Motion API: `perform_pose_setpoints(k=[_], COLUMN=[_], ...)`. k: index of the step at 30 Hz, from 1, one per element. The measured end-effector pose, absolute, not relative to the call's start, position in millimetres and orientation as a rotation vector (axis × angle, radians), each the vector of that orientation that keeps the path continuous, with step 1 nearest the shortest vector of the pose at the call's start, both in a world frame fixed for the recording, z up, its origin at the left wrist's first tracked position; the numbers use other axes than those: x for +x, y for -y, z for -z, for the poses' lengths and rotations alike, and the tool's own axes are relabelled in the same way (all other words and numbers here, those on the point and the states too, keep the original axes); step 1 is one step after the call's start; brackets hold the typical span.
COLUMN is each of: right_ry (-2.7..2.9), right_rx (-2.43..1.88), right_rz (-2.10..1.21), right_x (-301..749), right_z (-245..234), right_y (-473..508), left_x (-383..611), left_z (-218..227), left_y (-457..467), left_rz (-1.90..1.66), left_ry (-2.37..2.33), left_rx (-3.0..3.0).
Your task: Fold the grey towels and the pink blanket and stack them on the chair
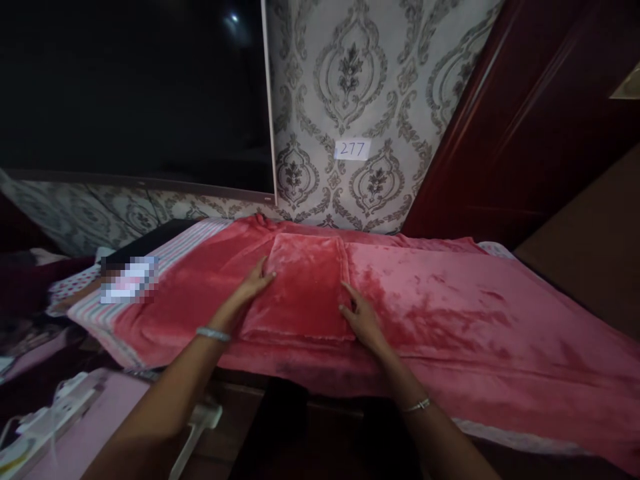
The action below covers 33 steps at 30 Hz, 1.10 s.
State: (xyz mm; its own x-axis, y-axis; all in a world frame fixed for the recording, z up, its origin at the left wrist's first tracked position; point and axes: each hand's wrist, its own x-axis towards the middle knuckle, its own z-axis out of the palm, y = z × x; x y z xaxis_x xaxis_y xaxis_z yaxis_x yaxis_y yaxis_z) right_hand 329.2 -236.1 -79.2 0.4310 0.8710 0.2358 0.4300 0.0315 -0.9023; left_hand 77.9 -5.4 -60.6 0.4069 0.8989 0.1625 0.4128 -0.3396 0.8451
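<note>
A folded red plush cloth (305,287) lies flat as a neat rectangle in the middle of a larger pink-red plush cover (450,293). My left hand (259,279) rests at the cloth's left edge, its thumb and fingers apart. At the right edge is my right hand (361,319), with a gap showing between thumb and forefinger. Some fingertips of both hands are partly hidden against the fabric. Neither hand visibly lifts the cloth.
Striped fabric (185,247) shows under the cover at left, beside a blurred-out item (130,280). A large black screen (135,93) hangs on the patterned wall, where a "277" paper (353,149) is stuck. A white power strip (55,420) lies lower left.
</note>
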Motion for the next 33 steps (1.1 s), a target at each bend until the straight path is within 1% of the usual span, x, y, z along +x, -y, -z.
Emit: perform_pose_setpoints(k=[5,12,16,19,21,25,30,33], right_ry=[1.278,1.341,1.339,1.257,1.163,1.001,0.973,0.981], right_rx=[-1.627,-1.729,-1.736,-1.774,-1.812,-1.893,-1.938,-1.962], right_rz=[-0.442,-0.436,-0.342,-0.292,-0.307,-0.324,-0.346,-0.370], right_x=[323.4,326.6,347.2,370.7,385.9,407.9,418.6,420.6], right_z=[81.3,85.1,78.2,65.5,54.9,37.8,34.8,37.5], right_y=[243.7,244.7,233.9,213.1,193.0,146.7,99.1,79.6], left_x=[63.6,67.6,57.3,57.4,67.9,113.0,171.0,188.0], left_z=[75.8,81.5,74.4,56.9,41.4,18.4,15.9,19.5], left_y=[43.6,58.0,48.3,30.8,15.2,-16.5,-43.5,-52.6], left_rz=[-0.827,-0.865,-0.834,-0.764,-0.747,-0.724,-0.519,-0.474], left_ry=[-1.134,-1.158,-1.142,-1.315,-1.364,-1.210,-1.247,-1.265], left_rx=[2.175,2.251,2.295,2.308,2.347,2.494,2.580,2.602])
